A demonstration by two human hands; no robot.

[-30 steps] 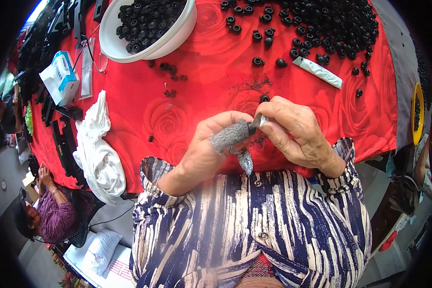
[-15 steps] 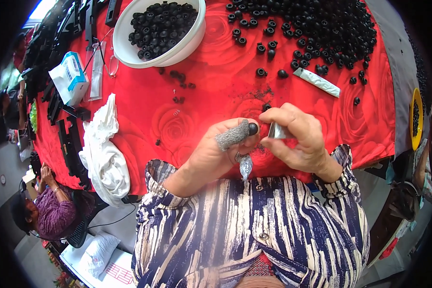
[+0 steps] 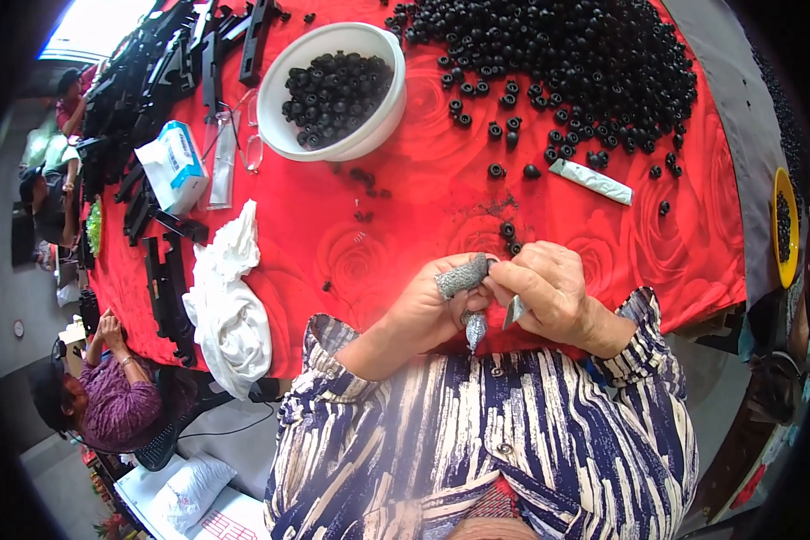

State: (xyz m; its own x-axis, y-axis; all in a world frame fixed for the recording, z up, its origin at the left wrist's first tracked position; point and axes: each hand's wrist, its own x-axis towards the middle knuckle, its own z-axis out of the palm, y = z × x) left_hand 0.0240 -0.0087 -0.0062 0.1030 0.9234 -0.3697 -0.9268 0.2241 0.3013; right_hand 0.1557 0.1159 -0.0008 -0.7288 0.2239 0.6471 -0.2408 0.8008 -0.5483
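My left hand (image 3: 420, 304) is closed on a small round black part, mostly hidden between the fingertips of both hands. A grey knitted-looking wrap (image 3: 462, 277) covers one of its fingers, and a silvery wrap (image 3: 475, 329) shows on another digit below. Against it, my right hand (image 3: 549, 290) is closed with its fingertips touching the part. A short flat silvery blade-like tool (image 3: 513, 311) sticks out below the right fingers. Just beyond my hands lie two loose black parts (image 3: 509, 236) on the red cloth.
A white bowl (image 3: 274, 135) of black parts stands ahead. A large pile of black parts (image 3: 558, 67) spreads at far right, near a pale flat strip (image 3: 590, 181). At left are a white cloth (image 3: 229, 315), a tissue box (image 3: 176, 168) and long black pieces (image 3: 165, 292). A person (image 3: 117, 396) sits beyond.
My right hand has closed in on my left, and its fingertips now meet the black part. Another black part lies beyond my hands. The whole view has shifted slightly.
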